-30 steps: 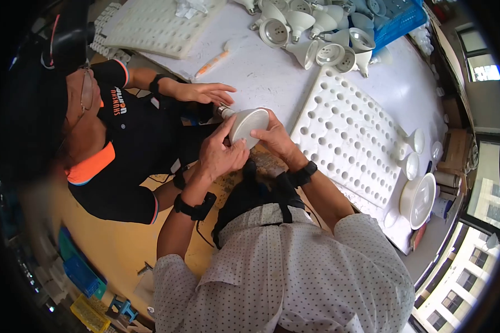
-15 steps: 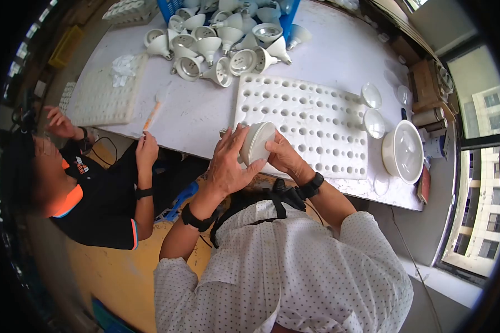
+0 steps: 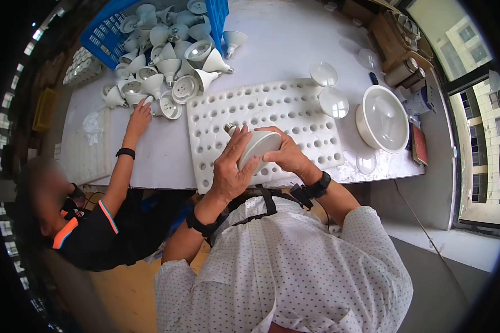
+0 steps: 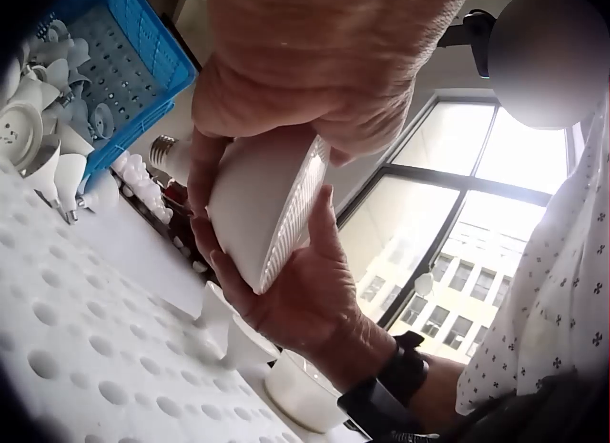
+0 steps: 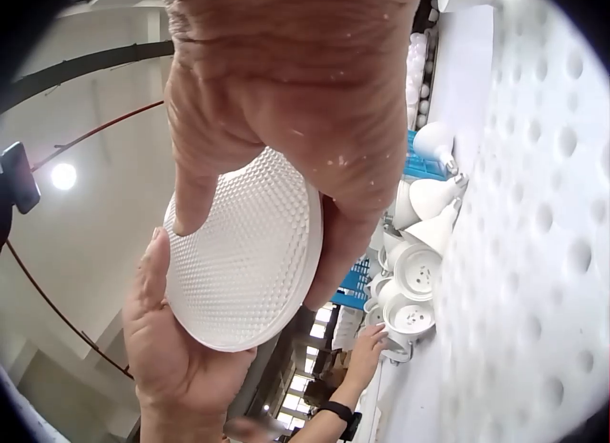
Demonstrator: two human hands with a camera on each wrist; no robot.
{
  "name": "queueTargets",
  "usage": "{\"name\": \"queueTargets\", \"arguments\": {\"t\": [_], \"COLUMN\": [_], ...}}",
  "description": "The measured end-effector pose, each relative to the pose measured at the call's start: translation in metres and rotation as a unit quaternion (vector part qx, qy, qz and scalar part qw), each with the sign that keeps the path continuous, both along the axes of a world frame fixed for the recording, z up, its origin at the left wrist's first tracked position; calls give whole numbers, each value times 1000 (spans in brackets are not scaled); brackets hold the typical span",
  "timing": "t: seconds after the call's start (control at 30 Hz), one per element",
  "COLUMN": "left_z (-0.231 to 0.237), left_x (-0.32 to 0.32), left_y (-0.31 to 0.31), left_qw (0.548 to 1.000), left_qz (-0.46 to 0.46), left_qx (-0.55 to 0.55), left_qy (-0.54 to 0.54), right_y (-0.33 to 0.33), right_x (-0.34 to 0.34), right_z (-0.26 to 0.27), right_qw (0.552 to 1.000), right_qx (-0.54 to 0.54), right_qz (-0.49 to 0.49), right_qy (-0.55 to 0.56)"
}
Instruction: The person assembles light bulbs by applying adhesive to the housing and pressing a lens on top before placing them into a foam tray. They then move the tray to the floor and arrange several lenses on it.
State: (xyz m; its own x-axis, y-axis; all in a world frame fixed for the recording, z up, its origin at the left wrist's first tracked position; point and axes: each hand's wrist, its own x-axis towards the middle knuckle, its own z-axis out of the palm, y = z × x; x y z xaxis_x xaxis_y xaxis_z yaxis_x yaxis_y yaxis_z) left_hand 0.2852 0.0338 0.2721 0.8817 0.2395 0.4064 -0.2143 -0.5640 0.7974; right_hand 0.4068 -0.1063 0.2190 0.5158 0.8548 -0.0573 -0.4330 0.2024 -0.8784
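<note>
Both hands hold a white reflector light bulb (image 3: 261,149) in front of the body, over the near part of a white foam tray (image 3: 210,131). My left hand (image 3: 230,169) grips its side, fingers over the white body and thumb at the lens rim. On the other side my right hand (image 3: 290,154) grips the rim, thumb on the lens face. The textured lens (image 5: 253,262) fills the middle of the right wrist view. In the left wrist view the screw base (image 4: 167,152) points away from the body and the lens faces toward it.
Several bulb housings (image 3: 168,66) lie heaped by a blue basket (image 3: 219,16). Another person's hand (image 3: 140,117) reaches to that heap from the left. Clear lens covers (image 3: 333,104) and a white bowl (image 3: 366,125) are on the right. A second foam tray (image 3: 80,150) sits left.
The head view has turned, bringing the foam tray under the hands. The other person's hand has left the bulb's base and reached the heap. Both hands keep holding the bulb.
</note>
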Motion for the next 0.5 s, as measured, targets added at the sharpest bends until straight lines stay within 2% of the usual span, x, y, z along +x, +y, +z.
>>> {"name": "queueTargets", "arguments": {"t": [0.27,0.5], "left_z": [4,1], "left_x": [18,18], "left_y": [-12,-15], "left_qw": [999,996], "left_qz": [-45,-80], "left_qx": [-21,-31], "left_qy": [0,29], "right_y": [-24,-34], "right_x": [-6,-10], "right_z": [0,-4], "right_qw": [997,995], "right_qx": [26,42], "right_qz": [-78,-82], "right_qy": [2,43]}}
